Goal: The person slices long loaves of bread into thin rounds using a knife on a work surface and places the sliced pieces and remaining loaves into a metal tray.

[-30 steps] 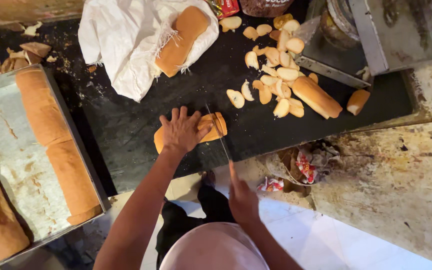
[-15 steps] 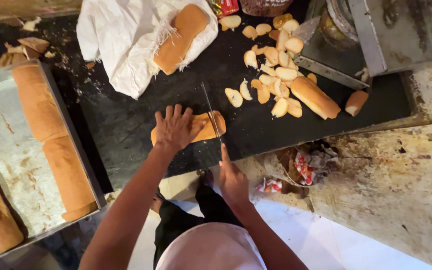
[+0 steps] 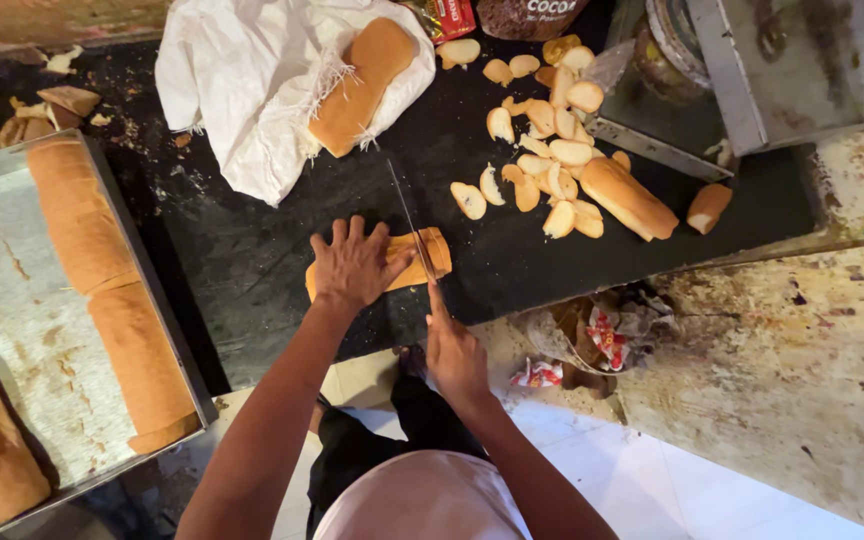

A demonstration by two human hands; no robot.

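My left hand (image 3: 352,264) lies flat with spread fingers on a short golden bread loaf (image 3: 422,256) on the black counter (image 3: 242,250). A long thin knife (image 3: 410,218) is gripped by my right hand (image 3: 454,350) at the counter's front edge, its blade crossing the loaf near the right end. Several cut bread slices (image 3: 542,150) are heaped to the right at the back, beside an uncut loaf piece (image 3: 628,198) and a small end piece (image 3: 708,206).
A white sack (image 3: 242,90) holds another loaf (image 3: 362,84) at the back. A metal tray (image 3: 12,330) at left carries long loaves (image 3: 112,290). A metal machine (image 3: 782,60) stands at the back right. Wrappers and litter (image 3: 592,340) lie on the stained floor below.
The knife has slid forward and back across the loaf while my right hand stayed at the counter's edge. My left hand kept pressing the loaf down.
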